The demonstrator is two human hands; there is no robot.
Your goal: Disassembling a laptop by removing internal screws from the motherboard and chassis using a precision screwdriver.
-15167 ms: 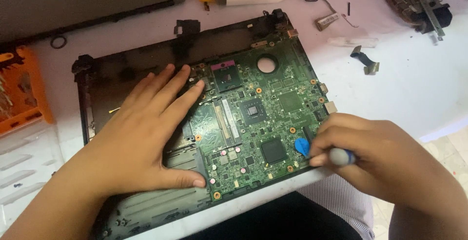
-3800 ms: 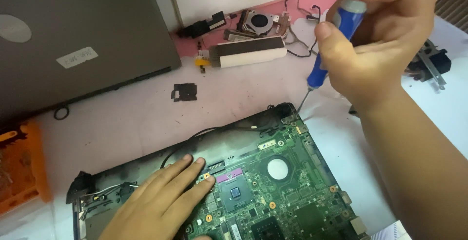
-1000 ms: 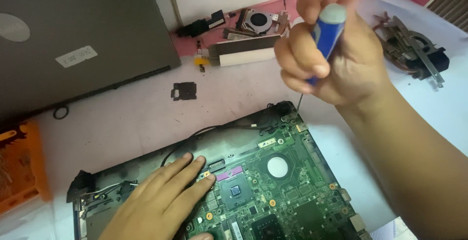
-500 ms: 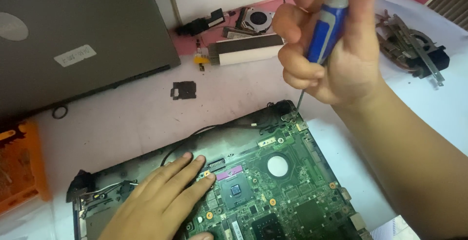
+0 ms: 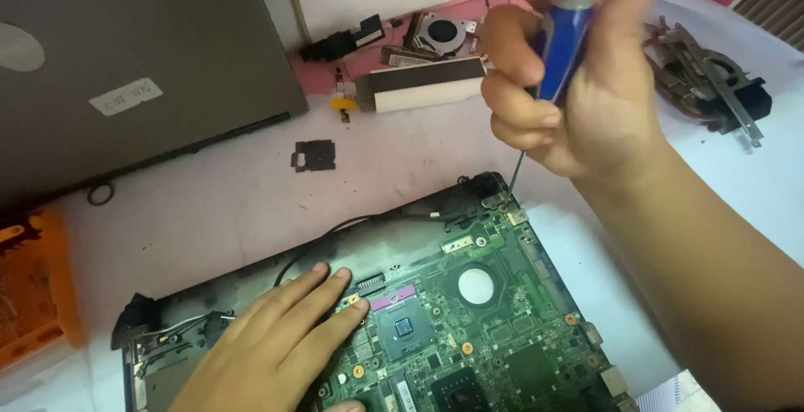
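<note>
While the green motherboard (image 5: 469,328) sits in the black laptop base (image 5: 251,295) at the near edge, it is pinned by the left hand (image 5: 276,349), laid flat, fingers spread, gripping nothing. At the board's far right corner the tip of a blue-handled screwdriver (image 5: 557,52) is set, the handle clenched in the right hand (image 5: 578,85). Farther back, a cooling fan (image 5: 442,33) and a grey laptop lid (image 5: 126,60) are seen.

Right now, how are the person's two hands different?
The left hand lies flat and open on the green laptop motherboard; the right hand is raised and curled around a blue-handled screwdriver. The left holds nothing; the right's grip points the tip at the board's far corner. Both are bare.
</note>
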